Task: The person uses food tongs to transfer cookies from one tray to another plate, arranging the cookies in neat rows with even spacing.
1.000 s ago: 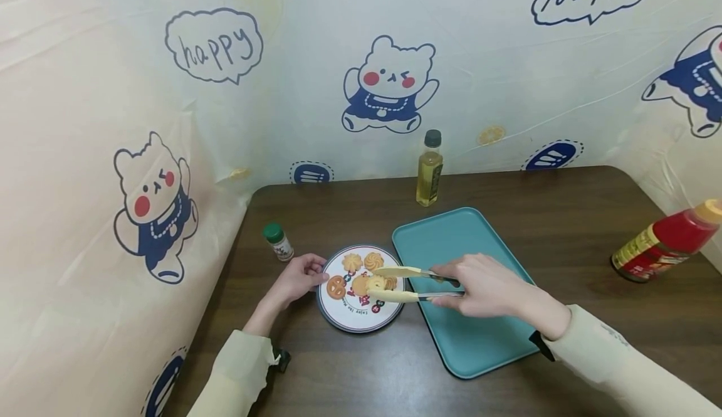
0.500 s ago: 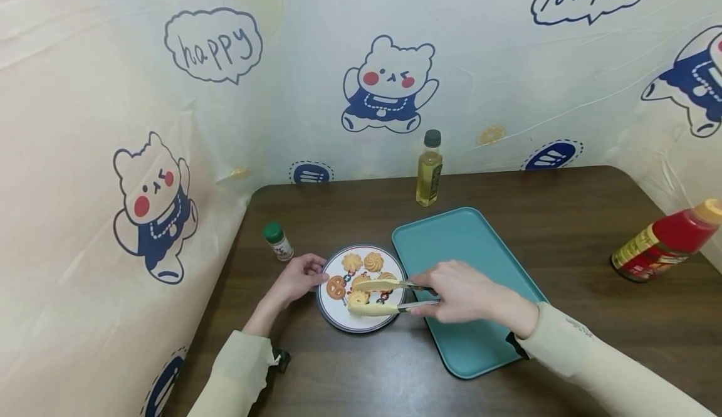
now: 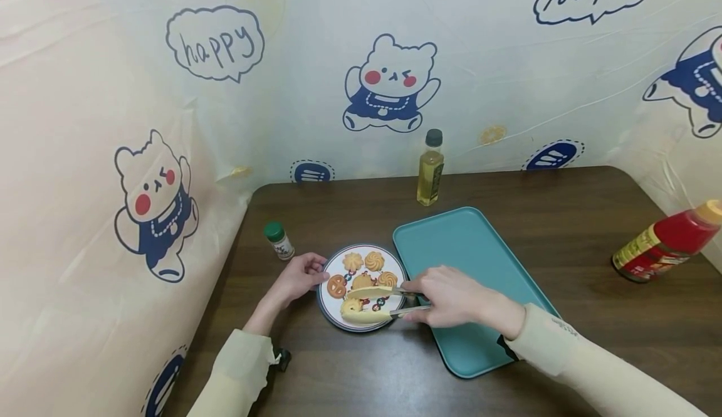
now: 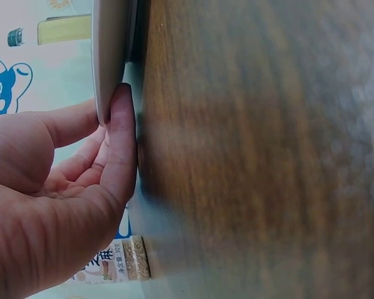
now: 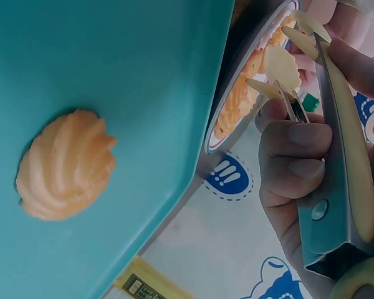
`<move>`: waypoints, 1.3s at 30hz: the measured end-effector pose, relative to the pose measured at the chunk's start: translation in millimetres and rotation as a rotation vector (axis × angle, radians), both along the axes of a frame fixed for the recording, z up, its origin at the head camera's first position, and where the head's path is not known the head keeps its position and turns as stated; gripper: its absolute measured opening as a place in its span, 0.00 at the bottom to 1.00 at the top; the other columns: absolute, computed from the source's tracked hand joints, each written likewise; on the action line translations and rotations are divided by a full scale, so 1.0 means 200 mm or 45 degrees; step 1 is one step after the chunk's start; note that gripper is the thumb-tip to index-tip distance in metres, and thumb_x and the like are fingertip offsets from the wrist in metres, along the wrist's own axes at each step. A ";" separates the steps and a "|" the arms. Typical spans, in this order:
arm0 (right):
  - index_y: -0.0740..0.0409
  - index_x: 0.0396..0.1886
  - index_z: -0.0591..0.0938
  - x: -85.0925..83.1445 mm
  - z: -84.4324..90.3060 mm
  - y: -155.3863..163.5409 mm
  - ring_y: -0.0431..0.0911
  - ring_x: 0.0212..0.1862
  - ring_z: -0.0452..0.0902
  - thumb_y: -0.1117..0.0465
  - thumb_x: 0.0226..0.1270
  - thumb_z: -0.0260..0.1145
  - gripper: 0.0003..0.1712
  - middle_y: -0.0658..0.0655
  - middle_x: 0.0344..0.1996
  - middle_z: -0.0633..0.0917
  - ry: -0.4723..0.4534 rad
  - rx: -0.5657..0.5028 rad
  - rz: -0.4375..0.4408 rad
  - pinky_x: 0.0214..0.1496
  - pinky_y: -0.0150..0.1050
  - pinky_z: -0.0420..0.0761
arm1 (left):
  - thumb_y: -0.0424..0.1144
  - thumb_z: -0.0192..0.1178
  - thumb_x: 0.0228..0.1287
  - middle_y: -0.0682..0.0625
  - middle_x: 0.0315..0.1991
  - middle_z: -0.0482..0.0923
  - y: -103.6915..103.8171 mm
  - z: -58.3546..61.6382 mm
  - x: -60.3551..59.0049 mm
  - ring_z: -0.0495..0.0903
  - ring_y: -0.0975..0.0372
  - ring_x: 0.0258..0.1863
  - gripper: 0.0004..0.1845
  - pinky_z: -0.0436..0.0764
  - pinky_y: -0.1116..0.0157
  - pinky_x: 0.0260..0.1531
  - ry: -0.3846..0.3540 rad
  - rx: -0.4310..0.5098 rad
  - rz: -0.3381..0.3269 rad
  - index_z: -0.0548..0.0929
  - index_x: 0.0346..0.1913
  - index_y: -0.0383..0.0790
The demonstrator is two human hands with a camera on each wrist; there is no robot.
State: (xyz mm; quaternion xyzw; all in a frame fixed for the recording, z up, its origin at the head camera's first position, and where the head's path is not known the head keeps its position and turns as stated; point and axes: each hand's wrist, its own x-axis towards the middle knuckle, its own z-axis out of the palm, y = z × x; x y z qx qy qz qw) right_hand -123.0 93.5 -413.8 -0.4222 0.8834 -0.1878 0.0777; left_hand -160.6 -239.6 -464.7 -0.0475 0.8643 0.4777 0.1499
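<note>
A round printed plate (image 3: 329,313) holds several swirl and pretzel cookies (image 3: 373,260). My left hand (image 3: 296,279) grips the plate's left rim (image 4: 107,50), thumb (image 4: 121,143) against the edge. My right hand (image 3: 451,296) holds yellow-tipped tongs (image 3: 373,292) over the plate's near side. A pale cookie (image 3: 351,306) sits between their tips, also seen in the right wrist view as the pale cookie (image 5: 282,67). One swirl cookie (image 5: 65,165) lies on the teal tray (image 5: 112,62), hidden by my hand in the head view.
The teal tray (image 3: 451,235) lies right of the plate on a dark wooden table (image 3: 564,204). A small green-capped spice jar (image 3: 278,241) stands left of the plate, an oil bottle (image 3: 430,167) at the back, a red sauce bottle (image 3: 665,241) lying far right. Printed sheeting walls the table.
My right hand moved the tongs left and toward me, from the plate's middle to its near edge, where the tips now hold a pale cookie. The left hand stayed on the rim.
</note>
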 end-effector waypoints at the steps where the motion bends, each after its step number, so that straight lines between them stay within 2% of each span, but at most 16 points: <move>1: 0.57 0.56 0.85 0.00 0.00 0.00 0.34 0.18 0.55 0.45 0.63 0.71 0.28 0.40 0.15 0.67 0.006 0.003 0.001 0.18 0.33 0.55 | 0.30 0.66 0.65 0.42 0.40 0.77 0.00 0.00 0.00 0.76 0.54 0.36 0.16 0.84 0.62 0.36 -0.001 0.000 -0.001 0.79 0.54 0.32; 10: 0.55 0.53 0.86 0.00 -0.03 -0.02 0.35 0.21 0.62 0.44 0.61 0.72 0.26 0.44 0.21 0.78 0.032 0.012 0.010 0.19 0.34 0.59 | 0.31 0.66 0.65 0.43 0.40 0.77 0.00 0.00 0.00 0.77 0.55 0.36 0.16 0.84 0.62 0.36 0.001 0.001 0.002 0.79 0.54 0.32; 25: 0.55 0.53 0.86 -0.01 -0.02 -0.04 0.35 0.20 0.60 0.42 0.63 0.70 0.27 0.44 0.19 0.77 -0.008 0.037 -0.001 0.19 0.34 0.56 | 0.30 0.65 0.66 0.42 0.40 0.77 0.00 0.00 0.00 0.76 0.55 0.36 0.15 0.84 0.61 0.36 0.022 -0.009 -0.015 0.79 0.54 0.31; 32: 0.55 0.53 0.86 -0.01 -0.02 -0.04 0.35 0.19 0.58 0.43 0.62 0.71 0.26 0.41 0.16 0.70 -0.008 0.036 -0.001 0.19 0.34 0.55 | 0.30 0.66 0.65 0.42 0.40 0.77 0.00 0.00 0.00 0.76 0.55 0.36 0.15 0.84 0.62 0.35 0.017 -0.017 -0.012 0.79 0.54 0.31; 39: 0.56 0.54 0.86 -0.01 -0.02 -0.04 0.35 0.19 0.58 0.44 0.62 0.71 0.27 0.41 0.16 0.69 -0.018 0.033 -0.008 0.19 0.34 0.55 | 0.31 0.66 0.65 0.42 0.40 0.77 0.00 0.00 0.00 0.76 0.54 0.37 0.16 0.84 0.62 0.35 0.012 -0.013 -0.008 0.79 0.54 0.32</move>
